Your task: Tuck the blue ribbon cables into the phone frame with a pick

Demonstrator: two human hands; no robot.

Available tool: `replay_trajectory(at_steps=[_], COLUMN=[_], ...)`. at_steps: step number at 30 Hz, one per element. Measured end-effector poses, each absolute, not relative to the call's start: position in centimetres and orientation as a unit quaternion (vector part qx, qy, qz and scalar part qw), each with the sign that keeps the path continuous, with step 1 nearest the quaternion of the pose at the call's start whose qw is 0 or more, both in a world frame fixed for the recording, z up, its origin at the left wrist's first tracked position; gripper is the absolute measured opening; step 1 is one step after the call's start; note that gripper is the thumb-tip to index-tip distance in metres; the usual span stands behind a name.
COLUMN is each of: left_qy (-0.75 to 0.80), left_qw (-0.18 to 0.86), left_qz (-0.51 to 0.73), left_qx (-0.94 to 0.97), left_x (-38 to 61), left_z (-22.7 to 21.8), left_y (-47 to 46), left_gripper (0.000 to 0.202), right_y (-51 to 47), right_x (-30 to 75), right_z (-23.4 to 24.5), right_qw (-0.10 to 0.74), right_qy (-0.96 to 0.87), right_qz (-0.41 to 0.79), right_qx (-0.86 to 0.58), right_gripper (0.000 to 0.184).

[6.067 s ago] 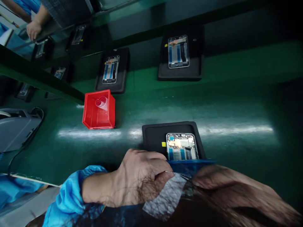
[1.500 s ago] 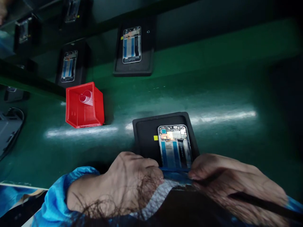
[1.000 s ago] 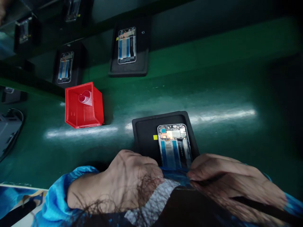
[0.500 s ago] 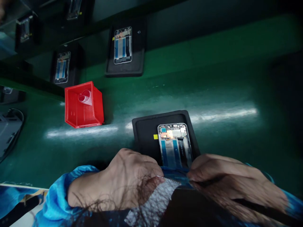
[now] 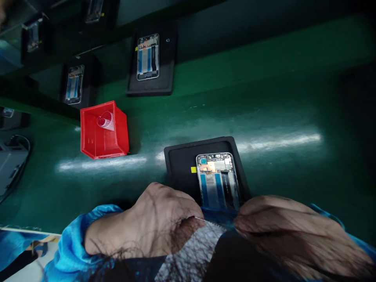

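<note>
My left hand (image 5: 158,219) is closed at the lower left of an opened phone (image 5: 216,184), its fingertips mostly hidden. My right hand (image 5: 282,227) is closed in a pinch at the phone's lower right. Between the two hands runs a dark blue, see-through film strip (image 5: 219,214), covering the phone's bottom end. The phone lies face down with its circuit board and blue strips showing, on a black tray (image 5: 182,156). A yellow tab (image 5: 193,169) sticks out at its left. Below my left fingers is a white textured sheet (image 5: 199,243) with a serrated edge; loose hair crosses it.
A red bin (image 5: 104,139) with a rolled pink mesh stands left on the green surface (image 5: 279,105). Behind it, black trays (image 5: 149,88) carry more opened phones (image 5: 148,56). A grey device (image 5: 13,164) with a cable sits at the far left.
My right hand has shifted slightly right and its outline has changed. The nearer trays at the back have slid a little left, while the farthest ones have moved slightly right. The red bin stays put.
</note>
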State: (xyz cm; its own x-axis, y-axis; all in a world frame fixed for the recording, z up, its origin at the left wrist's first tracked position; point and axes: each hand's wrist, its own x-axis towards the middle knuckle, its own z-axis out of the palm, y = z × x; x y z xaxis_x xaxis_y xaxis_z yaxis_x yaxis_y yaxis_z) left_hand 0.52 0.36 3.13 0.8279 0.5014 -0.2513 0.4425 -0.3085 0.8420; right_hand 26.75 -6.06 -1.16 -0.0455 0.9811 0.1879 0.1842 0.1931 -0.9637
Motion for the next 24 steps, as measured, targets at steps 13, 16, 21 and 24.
replay_trajectory(at_steps=[13, 16, 21, 24], left_qy=[0.278, 0.282, 0.28, 0.283], left_qw=[0.511, 0.515, 0.523, 0.519], left_qz=[0.06, 0.053, 0.043, 0.048], left_qx=[0.811, 0.807, 0.804, 0.805], left_x=[0.6, 0.5, 0.6, 0.6], left_z=[2.8, 2.8, 3.0, 3.0], left_y=[0.4, 0.4, 0.5, 0.6], left_gripper=[0.01, 0.01, 0.008, 0.01], right_y=[-3.9, -4.1, -4.8, -4.8], right_x=[26.4, 26.7, 26.8, 27.0], right_z=[0.7, 0.5, -0.3, -0.5], right_qw=[0.463, 0.45, 0.451, 0.443], right_qy=[-0.701, -0.713, -0.711, -0.714], right_qz=[0.422, 0.426, 0.414, 0.418], right_qx=[-0.34, -0.329, -0.346, -0.345], right_gripper=[0.023, 0.021, 0.03, 0.029])
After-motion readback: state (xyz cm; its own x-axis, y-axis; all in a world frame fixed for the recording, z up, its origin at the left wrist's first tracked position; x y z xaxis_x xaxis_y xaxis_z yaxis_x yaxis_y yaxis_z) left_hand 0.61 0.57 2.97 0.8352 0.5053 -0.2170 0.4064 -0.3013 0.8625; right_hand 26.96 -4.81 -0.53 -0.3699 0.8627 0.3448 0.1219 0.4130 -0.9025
